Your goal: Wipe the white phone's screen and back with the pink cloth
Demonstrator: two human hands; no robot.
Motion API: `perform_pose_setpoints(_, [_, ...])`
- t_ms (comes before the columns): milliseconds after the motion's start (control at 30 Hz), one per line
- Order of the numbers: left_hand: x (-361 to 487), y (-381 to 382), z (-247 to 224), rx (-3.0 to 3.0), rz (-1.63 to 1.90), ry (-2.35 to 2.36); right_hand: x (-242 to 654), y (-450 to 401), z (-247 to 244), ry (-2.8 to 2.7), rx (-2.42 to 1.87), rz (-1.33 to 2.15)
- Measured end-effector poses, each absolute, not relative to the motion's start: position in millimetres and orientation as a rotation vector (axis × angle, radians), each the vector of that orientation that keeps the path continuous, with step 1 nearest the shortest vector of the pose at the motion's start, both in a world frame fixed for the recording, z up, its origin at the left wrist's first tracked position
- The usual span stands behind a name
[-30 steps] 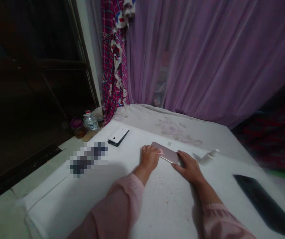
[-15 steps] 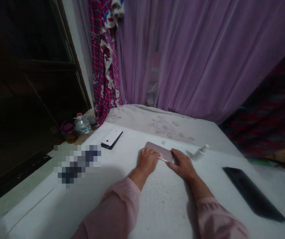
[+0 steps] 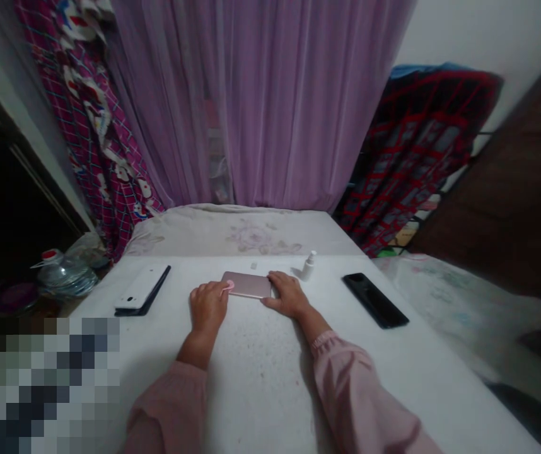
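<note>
A flat pinkish tablet-like device (image 3: 249,285) lies on the white surface between both hands. My left hand (image 3: 209,306) rests at its left end, fingers curled around something pink (image 3: 228,286), too small to make out. At the right end, my right hand (image 3: 289,295) touches the device's edge, its thumb and fingers spread around the corner. A small white spray bottle (image 3: 308,267) stands just beyond my right hand. Behind the device sits a tiny pale square (image 3: 253,266).
On the left, a white phone (image 3: 140,287) lies on a dark one (image 3: 157,292). A black phone (image 3: 375,301) lies to the right. Beyond the surface's left edge stands a water bottle (image 3: 65,272). Purple curtains (image 3: 280,126) hang behind. A blurred-out patch covers the lower left.
The view has swung to the right, bringing in the red patterned cloth and brown panel. Both hands remain at the ends of the pinkish device.
</note>
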State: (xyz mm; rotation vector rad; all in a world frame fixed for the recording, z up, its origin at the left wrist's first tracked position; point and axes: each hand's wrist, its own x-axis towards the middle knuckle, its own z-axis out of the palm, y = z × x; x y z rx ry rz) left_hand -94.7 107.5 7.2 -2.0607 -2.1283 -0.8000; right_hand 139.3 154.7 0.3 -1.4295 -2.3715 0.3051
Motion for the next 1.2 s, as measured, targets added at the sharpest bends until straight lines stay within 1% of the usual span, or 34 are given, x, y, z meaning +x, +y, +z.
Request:
perform_pose_setpoints(267, [-93.3,115.5,11.9,-2.069,-0.747,-2.077,139.1,158.0,-1.4,-2.346,-1.408,0.276])
perform_pose_setpoints(833, [-105.5,123.5,2.5,-2.146,-0.899,-2.013,142.8,166.5,0.2,-2.419,-1.416,0.306])
perform_pose_setpoints(933, [-106.2,123.9,2.8,-2.156,-0.881,-1.985,142.9,167.3,0.4,-2.417,-1.408,0.301])
perform_pose_setpoints(1200, [-98.6,121.5,5.2,-2.399,-0.78,-1.727,142.1,166.0,0.1,-2.396,-1.379,0.294])
